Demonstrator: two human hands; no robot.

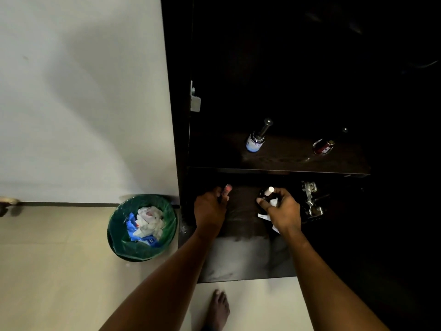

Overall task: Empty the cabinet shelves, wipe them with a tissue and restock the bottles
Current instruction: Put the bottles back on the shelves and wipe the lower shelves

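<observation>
Inside the dark open cabinet, my left hand (210, 207) grips a small bottle with a pink cap (227, 189) over the lower shelf (243, 223). My right hand (281, 209) holds a dark bottle with a white cap (268, 193) together with a crumpled white tissue (265, 216). On the upper shelf (286, 161) stand two bottles: a white-and-blue one with a tall silver cap (256, 139) at the left and a dark red one (323, 146) at the right.
A round bin with a green liner (119, 225), holding crumpled tissues and blue wrappers, stands on the floor left of the cabinet by the white wall. Metal hinges (310, 201) stick out right of my right hand. My bare foot (218, 309) is below the cabinet.
</observation>
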